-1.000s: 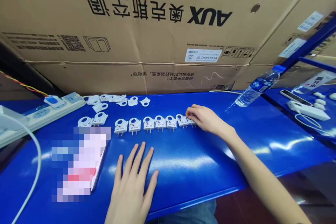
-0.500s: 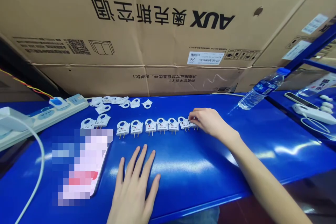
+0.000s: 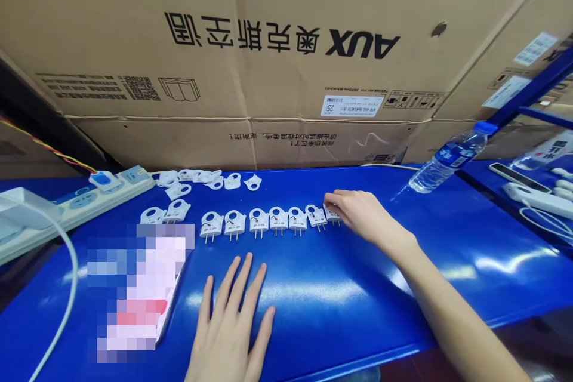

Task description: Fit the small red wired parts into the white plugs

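Several white plug housings with ring-shaped tops and two metal prongs lie in a row across the blue table (image 3: 313,316), prongs towards me; one (image 3: 258,224) sits mid-row. Red and black bits show inside some of them. At the row's right end, my right hand (image 3: 358,212) has its fingers closed on the last plug housing (image 3: 332,215), partly hidden by the fingertips; it rests beside its neighbour (image 3: 316,217). My left hand (image 3: 233,316) lies flat on the table in front of the row, fingers spread, holding nothing.
At the left are a power strip (image 3: 85,203), a white cable (image 3: 69,286) and a pixelated phone (image 3: 152,286). More white parts (image 3: 232,181) lie behind the row. A large cardboard box (image 3: 277,83) stands at the back. A water bottle (image 3: 452,158) leans at the right.
The whole view has shifted slightly, so things appear a little lower. My right hand stays on the end plug housing, and my left hand remains flat on the table.
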Action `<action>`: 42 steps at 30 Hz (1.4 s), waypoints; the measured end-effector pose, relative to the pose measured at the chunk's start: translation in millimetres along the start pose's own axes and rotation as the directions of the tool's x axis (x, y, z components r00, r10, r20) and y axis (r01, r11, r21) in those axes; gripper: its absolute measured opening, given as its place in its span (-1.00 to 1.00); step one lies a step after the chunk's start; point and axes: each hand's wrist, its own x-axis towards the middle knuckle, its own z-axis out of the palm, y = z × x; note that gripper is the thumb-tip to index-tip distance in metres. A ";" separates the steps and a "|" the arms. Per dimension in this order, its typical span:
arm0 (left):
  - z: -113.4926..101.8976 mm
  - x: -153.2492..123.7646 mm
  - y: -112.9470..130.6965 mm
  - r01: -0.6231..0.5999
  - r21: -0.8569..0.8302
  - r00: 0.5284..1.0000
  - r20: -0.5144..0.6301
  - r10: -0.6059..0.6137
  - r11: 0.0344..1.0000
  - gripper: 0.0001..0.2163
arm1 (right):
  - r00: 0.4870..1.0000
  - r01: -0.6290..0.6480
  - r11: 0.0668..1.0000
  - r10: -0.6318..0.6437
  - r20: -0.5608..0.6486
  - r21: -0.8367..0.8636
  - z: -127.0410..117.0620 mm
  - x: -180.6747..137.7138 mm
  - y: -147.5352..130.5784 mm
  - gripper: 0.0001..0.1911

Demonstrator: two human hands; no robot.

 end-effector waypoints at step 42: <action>18.0 -6.5 -18.8 -0.088 0.163 0.994 -0.044 0.097 0.983 -0.38 | 0.994 0.033 0.951 0.001 -0.112 0.307 22.1 9.2 -19.9 -0.75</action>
